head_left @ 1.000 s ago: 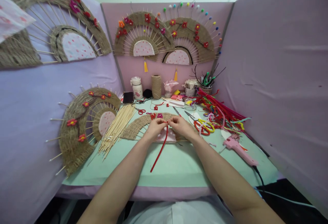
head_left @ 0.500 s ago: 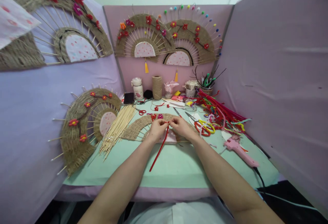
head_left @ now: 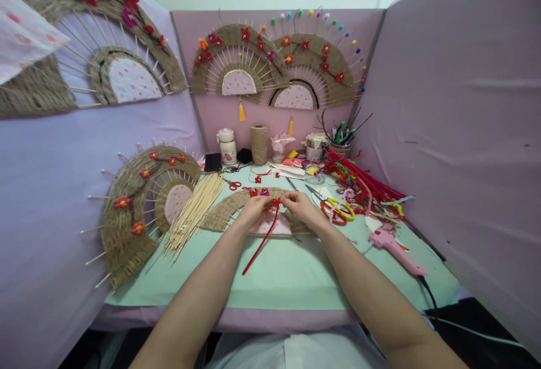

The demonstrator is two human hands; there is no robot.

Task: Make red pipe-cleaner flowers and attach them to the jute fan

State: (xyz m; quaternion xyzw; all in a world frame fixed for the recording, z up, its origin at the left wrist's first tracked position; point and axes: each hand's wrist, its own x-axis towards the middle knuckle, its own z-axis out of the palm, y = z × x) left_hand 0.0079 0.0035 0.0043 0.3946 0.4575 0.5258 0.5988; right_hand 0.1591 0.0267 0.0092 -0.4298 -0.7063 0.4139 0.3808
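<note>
My left hand [head_left: 255, 210] and my right hand [head_left: 299, 207] meet over the middle of the green table, both pinching the top end of a red pipe cleaner [head_left: 261, 241]. Its free end trails down and to the left over the table. Under my hands lies a woven jute fan [head_left: 224, 209] with stick ribs and a pink centre, mostly hidden by my hands. Small red and pink flowers [head_left: 258, 192] sit on its top edge.
A bundle of bamboo sticks [head_left: 193, 212] lies left of the fan. Scissors [head_left: 333, 205], a heap of coloured pipe cleaners [head_left: 367, 189] and a pink glue gun [head_left: 395, 249] lie to the right. A twine spool [head_left: 258, 143], jars and finished fans [head_left: 143, 205] line the back and walls.
The pipe cleaner's free end has swung slightly left and up. My hands have stayed together, working its top end into a tighter curl.
</note>
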